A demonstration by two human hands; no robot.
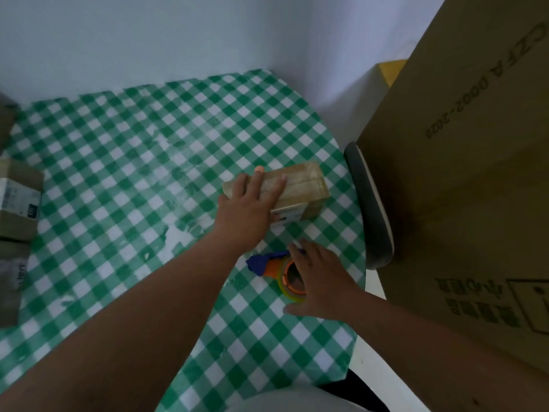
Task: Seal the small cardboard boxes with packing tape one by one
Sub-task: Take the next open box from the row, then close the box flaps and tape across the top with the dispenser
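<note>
**Two hands, one small box, one tape dispenser**

Forearms fill the lower part of the frame, both bare, reaching up from the bottom edge over a table (98, 150) covered in green-and-white check cloth. One view only, from the head.

Left hand (249, 203), near the middle of the frame, lies palm down on the top of a small cardboard box (300, 185). Its fingers (258, 181) are straight and spread, pressing flat on the lid rather than curling round it; the thumb side drops over the near face of the box. One box sits here, just right of centre, lying lengthwise on the cloth. It is tan, oblong and low, with a glossy strip of clear tape along its top and over the right end, and a pale label on the near side partly hidden by the hand.

Right hand (319, 282), lower and to the right, rests over a tape dispenser (277, 270) with fingers stretched and loosely spread; whether they grip it I cannot tell. Only one dispenser shows: a blue head at its left, an orange body, and a yellowish roll of tape under the palm.

At the left edge lie more small boxes (17, 203), at least two, blurred. A large cardboard carton (463, 173) with dark print takes up the right side, beside a chair back (371, 209) with a grey rim.
</note>
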